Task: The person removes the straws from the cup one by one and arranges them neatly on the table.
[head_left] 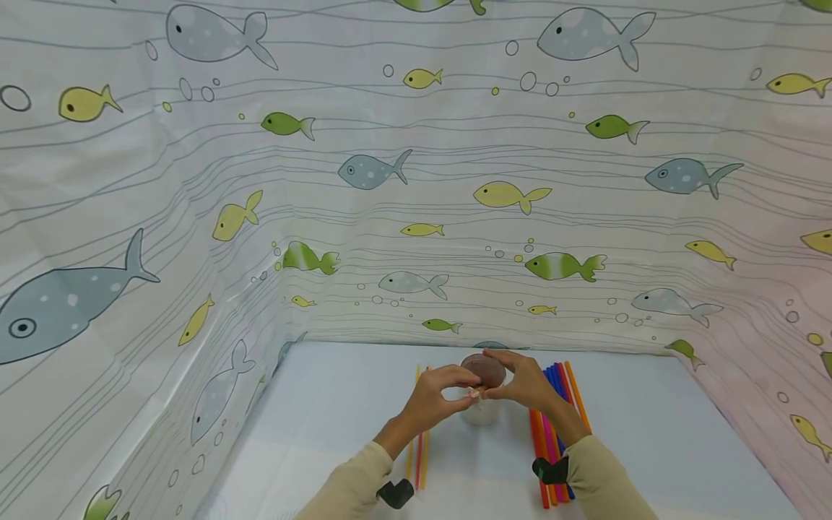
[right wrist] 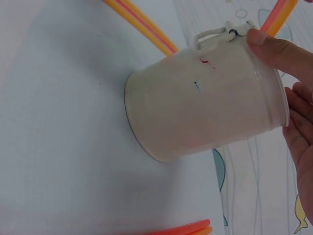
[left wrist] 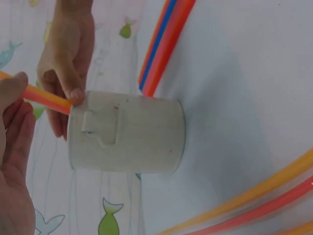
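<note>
A pale metal can (left wrist: 127, 132) with a small wire clasp on its side stands on the table; its round brown top (head_left: 484, 368) shows from above. My left hand (head_left: 438, 396) pinches orange and yellow straws (left wrist: 49, 99) between thumb and fingers, their ends at the can's rim in the left wrist view. The right hand (head_left: 523, 383) grips the rim of the can, thumb (right wrist: 274, 46) on the near side and fingers behind. In the right wrist view the left hand is out of sight.
A few yellow and red straws (head_left: 418, 455) lie on the white table (head_left: 312, 433) left of the can. To the right lies a bundle of several red, orange, pink and blue straws (head_left: 552, 440). A fish-patterned cloth (head_left: 455, 166) hangs behind and at the sides.
</note>
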`<control>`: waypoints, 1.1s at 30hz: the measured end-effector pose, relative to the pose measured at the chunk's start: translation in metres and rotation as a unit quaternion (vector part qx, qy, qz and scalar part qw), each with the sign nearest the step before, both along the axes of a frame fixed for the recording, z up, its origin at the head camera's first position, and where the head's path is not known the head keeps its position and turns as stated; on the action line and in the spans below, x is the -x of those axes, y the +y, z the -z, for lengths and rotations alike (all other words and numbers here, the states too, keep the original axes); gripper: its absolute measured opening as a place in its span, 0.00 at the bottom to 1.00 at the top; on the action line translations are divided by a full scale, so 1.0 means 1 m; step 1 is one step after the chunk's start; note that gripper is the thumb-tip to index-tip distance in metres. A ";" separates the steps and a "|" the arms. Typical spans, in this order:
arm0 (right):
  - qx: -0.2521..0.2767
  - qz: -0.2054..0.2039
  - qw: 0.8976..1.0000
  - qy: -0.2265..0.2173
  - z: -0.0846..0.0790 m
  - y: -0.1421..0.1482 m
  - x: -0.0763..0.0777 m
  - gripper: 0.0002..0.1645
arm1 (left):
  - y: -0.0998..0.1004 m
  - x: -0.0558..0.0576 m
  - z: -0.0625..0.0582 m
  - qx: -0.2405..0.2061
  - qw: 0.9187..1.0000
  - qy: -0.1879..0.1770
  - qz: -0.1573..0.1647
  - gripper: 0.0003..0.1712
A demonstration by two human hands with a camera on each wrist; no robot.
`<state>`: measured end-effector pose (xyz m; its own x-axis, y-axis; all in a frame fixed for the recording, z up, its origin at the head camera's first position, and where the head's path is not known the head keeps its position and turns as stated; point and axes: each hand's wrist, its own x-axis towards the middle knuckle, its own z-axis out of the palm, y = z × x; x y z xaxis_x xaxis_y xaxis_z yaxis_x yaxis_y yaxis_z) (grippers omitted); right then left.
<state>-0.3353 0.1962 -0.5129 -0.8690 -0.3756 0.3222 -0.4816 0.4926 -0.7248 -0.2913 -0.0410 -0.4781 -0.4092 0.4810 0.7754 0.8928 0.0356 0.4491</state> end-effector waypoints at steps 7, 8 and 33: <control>-0.004 0.002 1.000 0.003 0.001 0.000 0.000 0.50 | 0.003 -0.002 -0.001 0.008 1.000 0.007 -0.025 0.16; -0.003 0.002 1.000 0.004 0.001 0.000 0.000 0.50 | 0.003 -0.002 -0.001 0.009 1.000 0.009 -0.027 0.15; -0.006 0.005 1.000 0.003 -0.001 -0.001 -0.001 0.52 | 0.002 -0.001 -0.005 -0.012 0.997 0.058 -0.057 0.13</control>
